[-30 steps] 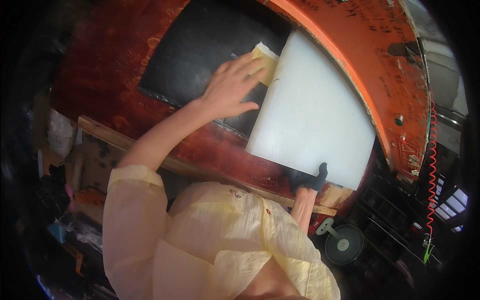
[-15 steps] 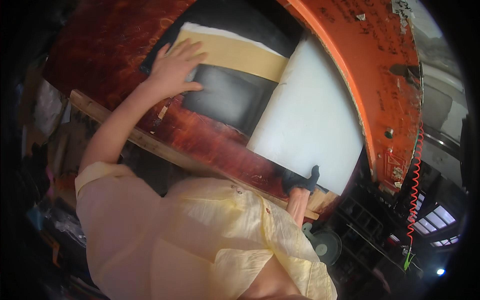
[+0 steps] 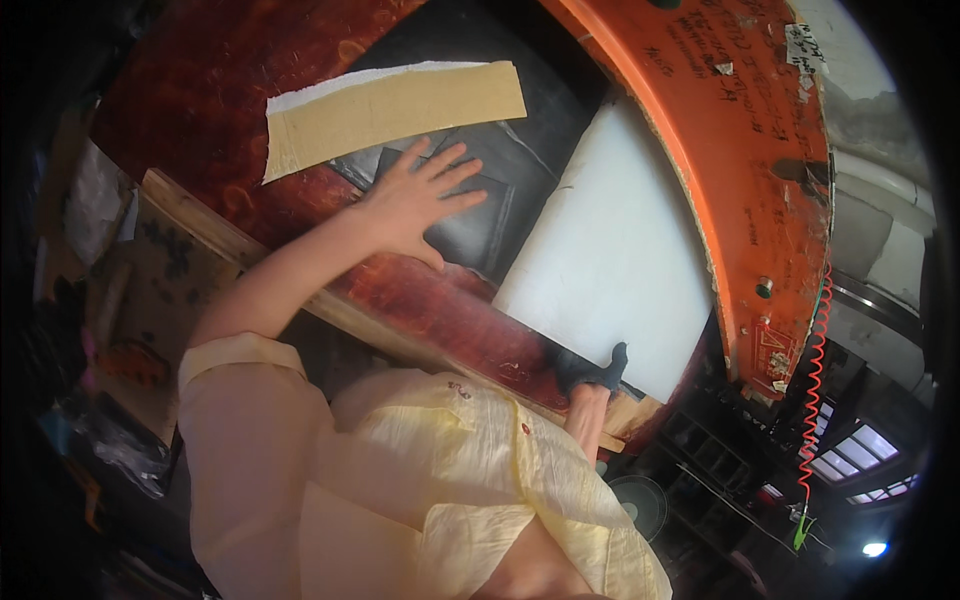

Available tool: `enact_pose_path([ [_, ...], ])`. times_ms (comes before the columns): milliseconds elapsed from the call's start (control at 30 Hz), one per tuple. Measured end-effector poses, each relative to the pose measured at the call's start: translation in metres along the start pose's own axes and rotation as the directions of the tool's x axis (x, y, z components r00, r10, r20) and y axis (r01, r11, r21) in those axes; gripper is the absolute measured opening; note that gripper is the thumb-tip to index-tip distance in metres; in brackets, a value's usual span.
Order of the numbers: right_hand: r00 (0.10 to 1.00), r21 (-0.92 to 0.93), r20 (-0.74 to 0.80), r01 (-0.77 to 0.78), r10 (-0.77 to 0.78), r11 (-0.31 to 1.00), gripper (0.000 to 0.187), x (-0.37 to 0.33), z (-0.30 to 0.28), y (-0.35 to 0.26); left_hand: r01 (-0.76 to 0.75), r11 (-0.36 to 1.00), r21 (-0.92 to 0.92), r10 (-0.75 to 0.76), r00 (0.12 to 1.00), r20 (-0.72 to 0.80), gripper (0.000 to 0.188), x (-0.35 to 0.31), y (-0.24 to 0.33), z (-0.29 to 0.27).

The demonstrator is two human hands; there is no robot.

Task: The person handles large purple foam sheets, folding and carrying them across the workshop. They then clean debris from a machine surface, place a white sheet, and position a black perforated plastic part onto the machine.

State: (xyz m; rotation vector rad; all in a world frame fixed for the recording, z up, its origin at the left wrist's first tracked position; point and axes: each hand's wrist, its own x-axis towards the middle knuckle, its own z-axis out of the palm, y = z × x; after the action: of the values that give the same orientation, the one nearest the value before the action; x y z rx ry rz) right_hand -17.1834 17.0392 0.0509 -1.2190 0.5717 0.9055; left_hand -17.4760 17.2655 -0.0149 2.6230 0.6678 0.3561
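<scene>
My bare left hand (image 3: 425, 205), fingers spread wide, is over the near part of a black sheet (image 3: 485, 215) with a cloudy grey patch. Whether the palm presses on it I cannot tell. Just beyond the fingertips lies a tan strip (image 3: 400, 115) with a white far edge, partly on the black sheet and partly on the red tabletop. My right hand (image 3: 592, 372), in a dark glove, grips the near edge of a large white sheet (image 3: 625, 240). Its thumb rests on top; the fingers are hidden beneath.
The glossy red-brown table (image 3: 230, 110) has a wooden front rail (image 3: 200, 220). A curved orange panel (image 3: 730, 150) with handwriting rises along the right. Beyond it hangs a red coiled hose (image 3: 815, 390). A fan (image 3: 640, 505) stands low at the right.
The tan strip has shifted left and turned, its left end now past the black sheet. My left hand has come off it and moved right and nearer. The right hand keeps its grip.
</scene>
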Motion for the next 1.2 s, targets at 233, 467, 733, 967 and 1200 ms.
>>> enact_pose_path([
  [233, 1.000, 0.044, 0.015, -0.009, 0.008, 0.999, 0.064, -0.001, 0.005, 0.003, 0.378, 0.897, 0.230, -0.396, 0.917, 0.035, 0.091, -0.075, -0.060, -0.050],
  [467, 0.999, 0.033, -0.037, 0.022, -0.020, 0.999, 0.064, -0.004, 0.019, 0.009, 0.231, 0.971, 0.065, -0.207, 0.943, -0.260, 0.054, -0.034, -0.031, -0.064],
  [733, 0.998, 0.047, 0.003, -0.066, 0.066, 0.997, 0.060, -0.005, 0.037, 0.019, 0.405, 0.914, 0.007, -0.396, 0.897, -0.199, 0.072, 0.037, 0.029, 0.043],
  [967, 0.996, 0.024, -0.002, -0.085, 0.085, 0.996, 0.059, -0.002, 0.042, 0.023, 0.433, 0.901, 0.023, -0.416, 0.877, -0.240, 0.066, 0.050, 0.028, 0.043],
  [1200, 1.000, 0.122, 0.024, -0.023, 0.020, 0.992, 0.060, -0.002, 0.048, 0.026, 0.507, 0.860, 0.053, -0.477, 0.836, -0.270, 0.055, 0.052, 0.028, 0.043],
])
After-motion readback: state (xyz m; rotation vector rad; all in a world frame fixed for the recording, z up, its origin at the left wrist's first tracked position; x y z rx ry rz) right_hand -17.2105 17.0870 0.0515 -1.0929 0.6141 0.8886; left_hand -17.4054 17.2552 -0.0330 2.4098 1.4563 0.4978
